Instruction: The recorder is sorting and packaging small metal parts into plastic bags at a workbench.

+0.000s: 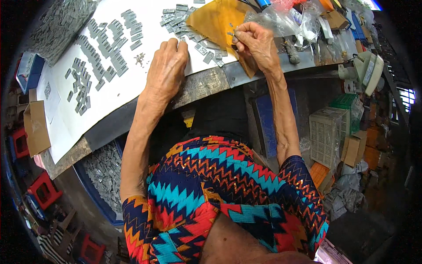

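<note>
My left hand (166, 66) rests knuckles up on a white sheet (151, 33), its fingers curled under; anything beneath them is hidden. My right hand (258, 44) pinches thumb to forefinger over an amber translucent sheet (215, 20). A tiny grey piece (235, 38) shows at its fingertips, too small to name exactly. More tiny grey bits lie beside those fingertips. Left of my left hand, small flat grey rectangular parts (90, 55) lie in slanting rows. A loose heap of similar parts (176, 20) lies between my hands, and tiny brownish bits (140, 59) are scattered nearby.
A clear bag of grey parts (61, 31) stands at the far left. Below the table edge sits a blue bin (94, 193) of grey parts. Plastic bags (303, 26) clutter the far right. Crates (327, 134) and cartons stand right; red stools (44, 191) stand left.
</note>
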Action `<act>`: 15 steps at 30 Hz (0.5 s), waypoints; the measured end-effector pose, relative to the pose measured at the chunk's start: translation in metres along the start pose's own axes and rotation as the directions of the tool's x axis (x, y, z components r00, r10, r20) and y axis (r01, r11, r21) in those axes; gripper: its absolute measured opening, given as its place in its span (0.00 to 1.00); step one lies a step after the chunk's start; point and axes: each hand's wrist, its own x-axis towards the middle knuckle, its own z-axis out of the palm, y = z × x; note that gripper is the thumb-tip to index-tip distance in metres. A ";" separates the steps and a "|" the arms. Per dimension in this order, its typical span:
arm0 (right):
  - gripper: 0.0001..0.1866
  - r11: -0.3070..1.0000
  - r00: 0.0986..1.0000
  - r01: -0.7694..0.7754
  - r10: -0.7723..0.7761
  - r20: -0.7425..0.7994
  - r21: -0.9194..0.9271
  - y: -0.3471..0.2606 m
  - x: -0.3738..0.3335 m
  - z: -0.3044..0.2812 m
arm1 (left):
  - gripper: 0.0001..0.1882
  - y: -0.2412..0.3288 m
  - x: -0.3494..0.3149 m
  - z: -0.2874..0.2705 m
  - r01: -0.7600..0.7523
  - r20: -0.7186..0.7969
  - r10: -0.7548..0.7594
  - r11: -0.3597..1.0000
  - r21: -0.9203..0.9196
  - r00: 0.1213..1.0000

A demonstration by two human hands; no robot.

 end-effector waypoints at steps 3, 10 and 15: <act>0.05 1.000 1.000 0.017 -0.017 0.004 -0.014 0.003 0.001 -0.002 | 0.07 0.000 -0.002 0.000 0.000 0.030 -0.002 0.999 0.048 1.000; 0.05 0.997 0.998 -0.061 0.061 0.010 0.043 0.000 0.000 -0.003 | 0.12 -0.006 -0.004 0.004 0.041 0.000 -0.041 0.999 0.007 0.999; 0.04 0.992 0.999 -0.025 0.022 0.029 0.121 -0.001 -0.003 -0.002 | 0.16 -0.010 -0.006 0.010 0.106 -0.057 -0.109 0.993 -0.057 0.992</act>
